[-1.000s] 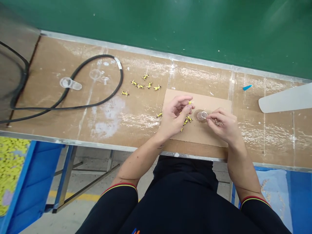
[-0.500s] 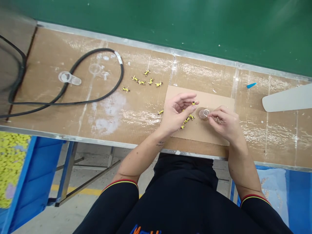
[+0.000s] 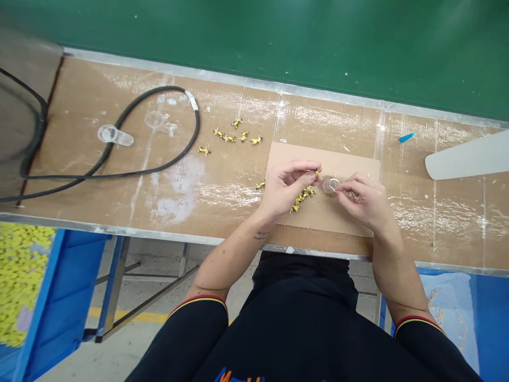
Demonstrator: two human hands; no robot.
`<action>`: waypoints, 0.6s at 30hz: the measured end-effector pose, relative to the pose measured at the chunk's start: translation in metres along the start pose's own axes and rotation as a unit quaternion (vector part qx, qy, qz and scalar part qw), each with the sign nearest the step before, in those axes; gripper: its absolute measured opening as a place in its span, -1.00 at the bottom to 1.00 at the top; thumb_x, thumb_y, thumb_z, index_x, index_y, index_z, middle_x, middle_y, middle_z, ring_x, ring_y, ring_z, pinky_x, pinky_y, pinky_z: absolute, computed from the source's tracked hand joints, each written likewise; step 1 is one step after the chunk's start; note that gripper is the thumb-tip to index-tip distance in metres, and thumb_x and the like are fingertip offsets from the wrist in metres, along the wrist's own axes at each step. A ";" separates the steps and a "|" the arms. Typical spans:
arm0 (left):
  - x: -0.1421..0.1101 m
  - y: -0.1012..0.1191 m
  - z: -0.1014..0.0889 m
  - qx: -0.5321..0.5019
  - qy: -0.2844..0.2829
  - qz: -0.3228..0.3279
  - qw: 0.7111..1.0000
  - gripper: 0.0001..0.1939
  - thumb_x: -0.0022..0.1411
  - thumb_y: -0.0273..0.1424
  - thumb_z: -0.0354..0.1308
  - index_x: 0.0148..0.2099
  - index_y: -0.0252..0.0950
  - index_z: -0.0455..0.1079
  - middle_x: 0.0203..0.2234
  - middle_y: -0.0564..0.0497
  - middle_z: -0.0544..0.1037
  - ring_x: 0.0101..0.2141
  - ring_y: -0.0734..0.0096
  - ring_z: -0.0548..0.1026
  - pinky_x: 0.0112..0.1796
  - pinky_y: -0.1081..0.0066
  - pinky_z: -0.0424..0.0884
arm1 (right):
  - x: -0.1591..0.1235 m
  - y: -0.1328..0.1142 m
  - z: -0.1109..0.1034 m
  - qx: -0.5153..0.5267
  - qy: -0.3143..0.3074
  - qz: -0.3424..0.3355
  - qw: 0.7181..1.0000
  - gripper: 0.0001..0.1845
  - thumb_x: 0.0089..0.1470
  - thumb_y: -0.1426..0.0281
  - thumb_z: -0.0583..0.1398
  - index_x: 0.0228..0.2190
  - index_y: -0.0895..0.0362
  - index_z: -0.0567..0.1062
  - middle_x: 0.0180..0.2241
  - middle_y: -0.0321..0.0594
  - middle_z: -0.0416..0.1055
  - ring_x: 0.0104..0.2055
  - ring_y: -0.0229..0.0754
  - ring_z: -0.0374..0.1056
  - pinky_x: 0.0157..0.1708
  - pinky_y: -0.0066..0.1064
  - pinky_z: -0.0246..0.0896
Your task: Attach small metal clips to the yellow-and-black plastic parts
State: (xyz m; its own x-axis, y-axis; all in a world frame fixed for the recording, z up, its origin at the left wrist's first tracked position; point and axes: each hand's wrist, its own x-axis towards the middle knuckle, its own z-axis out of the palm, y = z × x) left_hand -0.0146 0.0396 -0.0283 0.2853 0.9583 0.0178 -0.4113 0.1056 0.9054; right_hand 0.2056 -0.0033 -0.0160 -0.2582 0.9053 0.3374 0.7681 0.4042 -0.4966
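Over a sheet of brown cardboard [image 3: 350, 159], the left hand [image 3: 284, 190] has a closed grip, its thumb and forefinger [image 3: 310, 172] pressed together on a tiny yellow-and-black part [image 3: 317, 172] whose tip pokes out past the fingertips. The right hand [image 3: 363, 201] curls inward, its fingertips [image 3: 339, 192] drawn together right at the rim of a small clear plastic cup [image 3: 330, 185]; whether that grip has hold of anything too fine to see cannot be told. The cup stands on the cardboard between the hands, on a round brownish patch.

Just under the right hand lies a small heap of tiny metallic bits [image 3: 353, 197], partly hidden by the fingers. Below the left fingertips, a cluster of yellow-and-black parts [image 3: 303, 197] sits on the cardboard, and a single one [image 3: 260, 184] lies just past the sheet's left edge.

Farther out on the cardboard-lined table [image 3: 222, 212], a loose group of the same parts [image 3: 234, 132] lies near a looped black cable [image 3: 139, 174] with a white band. Two clear plastic pieces [image 3: 113, 136] lie inside the loop. To the right are a small blue wedge [image 3: 406, 138] and a pale blade-shaped piece [image 3: 469, 156]. A green panel [image 3: 254, 42] runs along the far side, and a blue bin of yellow pieces [image 3: 24, 281] sits below the table at the left.
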 end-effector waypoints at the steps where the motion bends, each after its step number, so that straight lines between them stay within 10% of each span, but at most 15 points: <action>1: 0.000 0.000 0.000 0.004 0.003 -0.003 1.000 -0.66 0.16 -0.10 0.49 -0.14 -0.22 0.63 -0.23 0.00 0.67 -0.24 0.38 0.70 -0.23 0.41 0.65 | 0.000 0.000 -0.001 0.011 0.005 0.003 1.000 -0.86 0.22 0.45 0.25 -0.36 0.05 0.61 -0.40 -0.23 0.56 -0.39 -0.21 0.46 -0.36 -0.36 0.34; 18: -0.014 -0.004 0.024 -0.045 -0.081 -0.081 0.992 -0.72 0.11 -0.28 0.54 -0.18 -0.28 0.64 -0.28 -0.01 0.72 -0.32 0.48 0.69 -0.15 0.44 0.68 | -0.001 -0.016 -0.001 0.358 0.135 0.029 0.924 -0.94 0.11 0.42 0.38 -0.38 0.00 0.64 -0.44 -0.27 0.48 -0.42 -0.23 0.35 -0.46 -0.36 0.26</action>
State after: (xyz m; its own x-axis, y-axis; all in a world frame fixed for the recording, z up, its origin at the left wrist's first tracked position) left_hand 0.0038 0.0192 -0.0222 0.4859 0.8725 -0.0512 -0.4225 0.2857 0.8601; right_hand 0.1941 -0.0102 -0.0078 0.0005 0.9012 0.4333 0.1676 0.4271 -0.8885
